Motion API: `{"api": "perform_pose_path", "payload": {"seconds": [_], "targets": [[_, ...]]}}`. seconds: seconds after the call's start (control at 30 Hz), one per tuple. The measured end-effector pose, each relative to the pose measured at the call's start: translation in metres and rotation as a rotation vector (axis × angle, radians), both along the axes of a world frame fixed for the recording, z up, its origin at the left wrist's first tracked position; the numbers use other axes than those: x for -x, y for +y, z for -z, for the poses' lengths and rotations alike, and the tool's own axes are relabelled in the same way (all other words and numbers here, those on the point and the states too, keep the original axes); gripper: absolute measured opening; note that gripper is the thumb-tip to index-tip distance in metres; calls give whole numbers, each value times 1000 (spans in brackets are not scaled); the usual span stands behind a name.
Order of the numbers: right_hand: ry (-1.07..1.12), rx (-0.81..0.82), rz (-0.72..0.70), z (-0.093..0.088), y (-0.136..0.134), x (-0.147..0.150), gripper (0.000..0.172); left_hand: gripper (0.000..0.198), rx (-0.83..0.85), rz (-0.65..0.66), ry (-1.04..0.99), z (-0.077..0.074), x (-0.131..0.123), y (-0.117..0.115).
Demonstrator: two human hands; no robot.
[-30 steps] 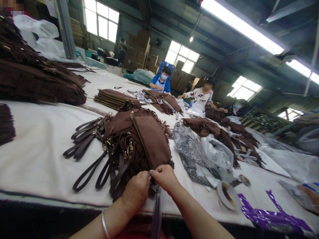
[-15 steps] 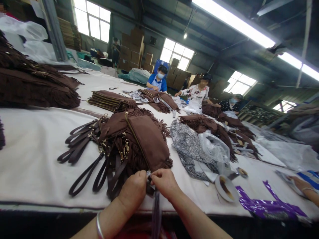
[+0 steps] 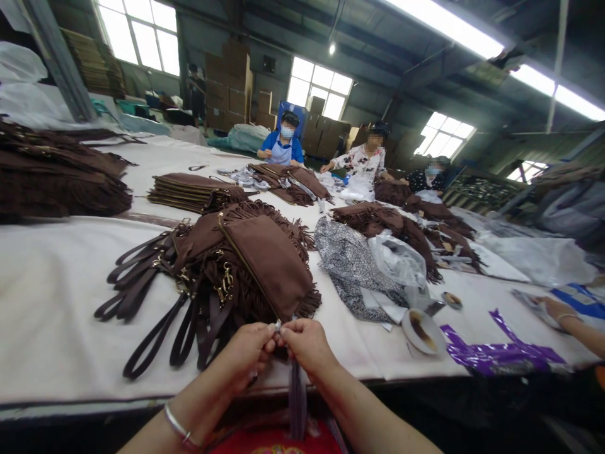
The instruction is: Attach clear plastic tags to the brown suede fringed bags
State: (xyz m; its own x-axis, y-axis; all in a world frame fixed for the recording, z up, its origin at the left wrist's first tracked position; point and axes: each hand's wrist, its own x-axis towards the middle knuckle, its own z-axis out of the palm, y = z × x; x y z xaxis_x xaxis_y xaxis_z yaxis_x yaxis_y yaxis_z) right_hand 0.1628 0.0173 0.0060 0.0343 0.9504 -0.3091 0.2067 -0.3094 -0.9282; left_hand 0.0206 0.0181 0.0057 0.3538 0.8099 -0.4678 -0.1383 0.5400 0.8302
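Note:
Both my hands meet at the lower end of a brown fringed pouch's [image 3: 271, 265] gold zipper. My left hand [image 3: 253, 347] is closed in a pinch, with a small silvery piece [image 3: 278, 326] at its fingertips. My right hand [image 3: 305, 340] pinches at the same spot, fingers closed and touching the left fingertips. A greyish, see-through strip [image 3: 297, 403] hangs below my right hand; its upper end is hidden. The pouch lies on a heap of similar ones, with dark brown wrist straps [image 3: 155, 340] and gold clasps [image 3: 225, 277] spread to the left.
A white-covered table [image 3: 57, 302] carries stacked pouches [image 3: 193, 192] and a larger brown pile [image 3: 61, 176]. On the right lie a grey speckled cloth [image 3: 347, 271], a tape roll [image 3: 423, 332] and purple packaging [image 3: 501, 347]. A co-worker's hand [image 3: 558, 312] is at far right; several people sit across.
The view has shifted, so the table things sit further left. My hands stay together at the zipper end; my left fingers have turned and more of them show.

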Motion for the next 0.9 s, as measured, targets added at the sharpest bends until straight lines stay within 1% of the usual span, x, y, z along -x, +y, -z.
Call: {"api": "perform_pose_path", "payload": {"seconds": [0.1, 0.17, 0.23, 0.3, 0.37, 0.47, 0.53, 0.57, 0.67, 0.73, 0.77, 0.8, 0.9], "targets": [[5, -3, -7, 5, 2, 0, 18, 40, 136, 1, -183, -1, 2, 0], [-23, -17, -8, 8, 3, 0, 18, 34, 225, -4, -233, -1, 3, 0], [-98, -25, -23, 11, 4, 1, 20, 31, 263, -20, -237, -2, 2, -1], [-205, -7, -37, 13, 4, 0, 21, 33, 219, -36, -181, -4, -2, -5], [-306, -1, -53, 11, 4, -2, 22, 37, 114, -57, -62, -6, -6, -10], [-340, -93, -65, 4, -2, -6, 22, 36, -79, -103, 176, -5, -11, -17], [-224, -117, -52, -3, -9, -7, 24, 34, -229, -116, 324, -3, -11, -19], [-118, -79, -41, -6, -12, -6, 25, 34, -308, -115, 388, -1, -11, -20], [283, 163, 17, -11, -21, 2, 28, 34, -492, -114, 510, 0, -11, -22], [545, 274, 62, -9, -25, 8, 31, 33, -530, -128, 506, 0, -11, -24], [670, 303, 74, -7, -26, 11, 32, 33, -503, -139, 473, -1, -12, -25], [791, 328, 76, -3, -26, 13, 34, 32, -442, -149, 421, -1, -13, -27], [1092, 406, 45, 9, -27, 17, 46, 35, -134, -172, 166, -2, -13, -29]]}}
